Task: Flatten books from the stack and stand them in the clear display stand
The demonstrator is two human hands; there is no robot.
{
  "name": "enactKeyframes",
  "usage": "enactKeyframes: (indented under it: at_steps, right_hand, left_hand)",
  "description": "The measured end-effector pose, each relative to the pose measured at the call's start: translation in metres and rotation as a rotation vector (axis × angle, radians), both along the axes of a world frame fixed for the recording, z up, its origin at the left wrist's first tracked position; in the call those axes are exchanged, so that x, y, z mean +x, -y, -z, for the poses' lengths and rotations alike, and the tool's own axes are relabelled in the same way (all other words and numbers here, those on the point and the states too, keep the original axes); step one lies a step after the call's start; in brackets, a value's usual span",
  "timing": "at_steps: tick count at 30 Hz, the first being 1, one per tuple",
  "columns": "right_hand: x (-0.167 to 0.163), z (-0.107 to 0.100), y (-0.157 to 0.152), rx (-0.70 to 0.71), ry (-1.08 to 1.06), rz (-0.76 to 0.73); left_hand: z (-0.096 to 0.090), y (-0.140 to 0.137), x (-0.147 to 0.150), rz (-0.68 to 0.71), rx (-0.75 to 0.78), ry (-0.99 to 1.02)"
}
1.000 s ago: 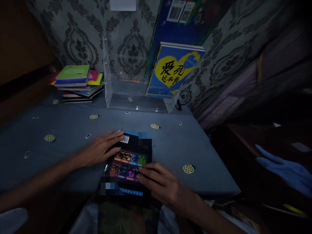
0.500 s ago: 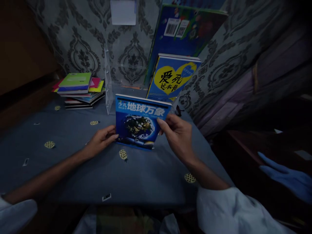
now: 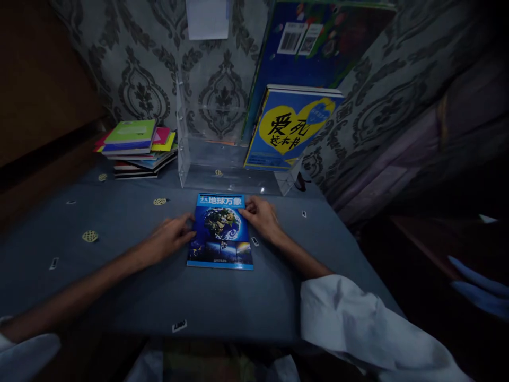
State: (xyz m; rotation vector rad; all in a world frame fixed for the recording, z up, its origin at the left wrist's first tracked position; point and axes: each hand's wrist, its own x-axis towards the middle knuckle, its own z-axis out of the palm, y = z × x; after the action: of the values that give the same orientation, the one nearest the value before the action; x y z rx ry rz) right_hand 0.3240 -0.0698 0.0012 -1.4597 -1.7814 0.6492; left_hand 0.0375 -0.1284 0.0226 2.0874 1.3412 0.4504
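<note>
A blue book (image 3: 221,231) with an Earth on its cover faces up at the middle of the table, low over or resting on the cloth; I cannot tell which. My left hand (image 3: 175,234) pinches its left edge between thumb and fingers. At its upper right edge, my right hand (image 3: 260,215) grips with the thumb on the cover, its other fingers partly out of sight. Just behind the book stands a clear acrylic rack (image 3: 238,178). A blue book with a yellow heart (image 3: 292,130) leans in the rack's right side, in front of a taller dark blue book (image 3: 294,61).
A stack of books (image 3: 137,148) in several colours sits at the back left of the blue patterned tablecloth (image 3: 131,297). Patterned wall covering (image 3: 143,90) rises behind the rack. At the far right, a blue glove-like shape (image 3: 483,292) shows beyond the table edge.
The Earth book has come down from upright in front of the rack to a flatter pose nearer me. Both hands still hold its sides. My view has shifted slightly.
</note>
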Motion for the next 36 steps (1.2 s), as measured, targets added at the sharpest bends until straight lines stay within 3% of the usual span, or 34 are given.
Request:
enactKeyframes:
  at_steps: [3,6,11,15,19,26,36]
  right_hand:
    - [0.001,0.009,0.004,0.106,0.07,-0.033]
    - [-0.001,0.019,0.008,0.223,0.13,-0.056]
    - [-0.003,0.026,0.013,0.294,0.218,-0.126]
    - [-0.003,0.025,0.014,0.304,0.231,-0.131]
    - [-0.002,0.023,0.015,0.293,0.248,-0.134]
    - [-0.003,0.024,0.014,0.294,0.278,-0.141]
    - [-0.011,0.006,0.011,0.19,0.504,-0.18]
  left_hand:
    - [-0.001,-0.011,0.001,0.013,0.274,-0.175]
    - [0.007,-0.025,0.0,0.076,0.434,-0.227]
    - [0.022,-0.049,-0.004,0.14,0.455,-0.251]
    - [0.02,-0.058,0.002,0.173,0.478,-0.281]
    - [0.018,-0.07,0.022,0.233,0.471,-0.28]
    - [0.031,-0.096,0.066,0.34,0.509,-0.205]
    - [0.042,-0.101,0.071,0.348,0.576,-0.106]
